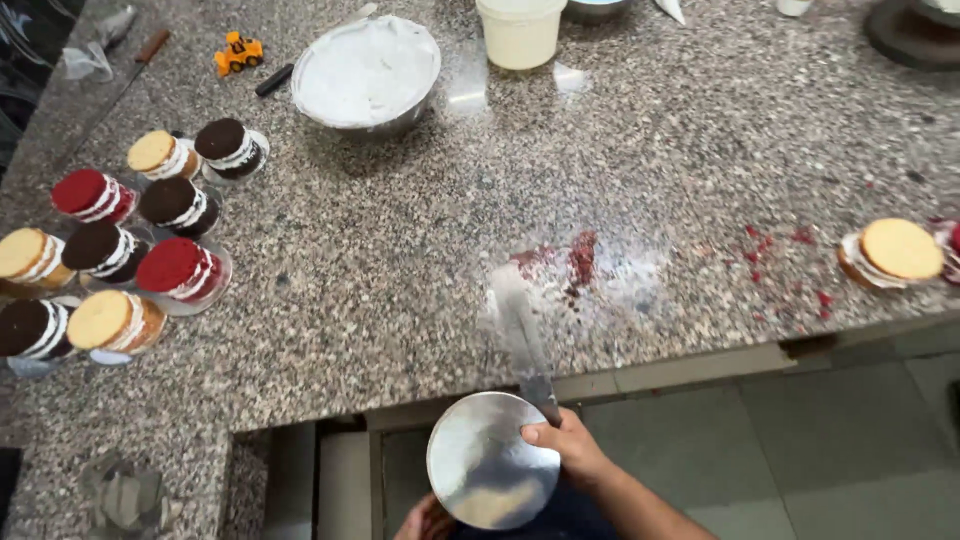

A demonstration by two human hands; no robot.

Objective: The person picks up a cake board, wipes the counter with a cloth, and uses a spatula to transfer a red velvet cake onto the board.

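The speckled granite counter (400, 250) fills most of the view, smeared with red crumbs and white cream near its near edge. At the far side sit a steel bowl (366, 72) lined with white cream and, to its right, a cream-coloured tub (520, 32). On the left, a cluster of small layered cakes (120, 245) — red, dark brown and golden tops with white filling — stands on little boards; a lone golden-topped cake (892, 253) sits at the far right.

Just off the counter's near edge, the right hand (565, 448) grips both the round silver cake board (492, 472) and the handle of a palette knife (522, 340), thumb pressed on the board's right rim, fingers curled beneath. The left hand (425, 520) is only partly visible under the board's near-left edge; whether its fingers are closed I cannot tell.

To handle this well, it seems wise to keep the board level and the blade lying flat on the counter — not lifted, since it looks coated in cream.

The board is plain, shiny, circular, with a pale yellowish smudge near its near edge.
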